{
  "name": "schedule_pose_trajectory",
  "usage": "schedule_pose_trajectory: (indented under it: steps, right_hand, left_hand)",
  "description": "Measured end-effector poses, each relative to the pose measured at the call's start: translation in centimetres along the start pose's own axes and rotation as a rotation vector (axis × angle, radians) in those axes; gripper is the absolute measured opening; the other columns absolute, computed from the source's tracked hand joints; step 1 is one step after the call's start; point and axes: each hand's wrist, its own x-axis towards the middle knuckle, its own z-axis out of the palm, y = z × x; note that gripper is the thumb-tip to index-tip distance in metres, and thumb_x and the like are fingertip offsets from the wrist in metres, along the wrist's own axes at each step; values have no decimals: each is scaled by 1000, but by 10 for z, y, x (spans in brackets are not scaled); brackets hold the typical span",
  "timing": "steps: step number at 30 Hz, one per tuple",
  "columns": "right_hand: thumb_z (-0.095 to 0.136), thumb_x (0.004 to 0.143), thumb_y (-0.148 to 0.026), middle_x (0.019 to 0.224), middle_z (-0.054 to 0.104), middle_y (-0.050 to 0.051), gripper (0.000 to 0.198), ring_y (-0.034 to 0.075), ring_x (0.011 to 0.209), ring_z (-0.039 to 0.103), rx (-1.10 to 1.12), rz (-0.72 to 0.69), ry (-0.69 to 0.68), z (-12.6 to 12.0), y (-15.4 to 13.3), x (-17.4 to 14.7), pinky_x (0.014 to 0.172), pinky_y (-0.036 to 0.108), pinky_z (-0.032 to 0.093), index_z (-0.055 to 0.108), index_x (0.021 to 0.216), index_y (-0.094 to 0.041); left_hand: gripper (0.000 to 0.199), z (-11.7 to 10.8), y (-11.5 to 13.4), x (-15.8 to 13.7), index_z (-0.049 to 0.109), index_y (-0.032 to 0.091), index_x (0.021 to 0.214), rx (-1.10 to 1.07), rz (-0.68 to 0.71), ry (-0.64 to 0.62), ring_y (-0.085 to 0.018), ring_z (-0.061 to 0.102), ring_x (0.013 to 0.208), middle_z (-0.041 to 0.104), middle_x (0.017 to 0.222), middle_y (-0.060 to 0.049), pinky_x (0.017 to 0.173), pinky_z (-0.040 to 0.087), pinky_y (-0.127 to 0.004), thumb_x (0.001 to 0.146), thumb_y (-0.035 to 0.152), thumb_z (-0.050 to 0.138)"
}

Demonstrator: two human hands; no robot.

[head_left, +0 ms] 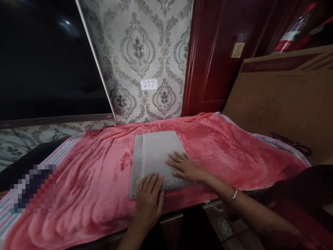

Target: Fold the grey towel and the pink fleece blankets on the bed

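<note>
A grey folded cloth (pixel 161 149), plush like a towel, lies flat with a strip of its lower layer showing along the left side. Under it spreads a pink fleece blanket (pixel 104 173). My right hand (pixel 185 167) rests palm down on the cloth's right part, fingers spread. At the near edge, left of the middle, my left hand (pixel 150 196) lies over the cloth with its fingers extended side by side and the thumb apart. Neither hand grips anything that I can see.
A dark television screen (pixel 49 59) hangs at the left. Behind the blanket are patterned wallpaper with a "277" label (pixel 149 84) and a dark red door (pixel 205 52). A large cardboard box (pixel 281 93) stands at the right, with a plastic bottle (pixel 291 33) behind it.
</note>
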Motion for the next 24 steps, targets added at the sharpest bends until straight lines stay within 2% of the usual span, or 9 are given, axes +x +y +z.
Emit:
schedule_pose_trajectory:
  steps: [3,7,14,19,24]
  right_hand:
    - [39,103,-59,168,15,4,62,31,155,6,1,-3,-4,8,0,-4,122,61,10,29,159,-35]
    - [37,103,-60,168,15,3,63,30,155,5,16,11,-4,10,11,10,122,59,10,28,159,-34]
    - [34,104,-58,169,11,2,61,31,155,2,20,96,52,8,36,44,122,58,11,27,160,-34]
    - [33,104,-56,170,5,0,61,35,155,2,18,197,66,6,47,64,119,64,14,21,161,-36]
    - [33,103,-55,170,8,5,65,34,155,7,23,302,149,8,54,76,120,60,18,19,162,-32]
  left_hand:
    - [49,20,14,3,56,20,140,58,32,-72,-31,51,134,58,145,-12,108,39,-50,90,18,53]
    - [52,36,19,-4,56,22,140,94,-4,-88,-33,47,138,55,149,-11,111,34,-53,89,17,55]
    - [48,34,20,-5,59,24,137,67,-29,-77,-32,47,139,56,148,-9,111,34,-52,90,18,56]
    - [52,35,19,-6,57,24,140,90,-18,-87,-32,47,139,56,148,-10,111,34,-53,89,18,57]
    - [53,35,16,-8,55,23,142,109,15,-122,-32,47,139,53,151,-10,112,35,-53,90,20,58]
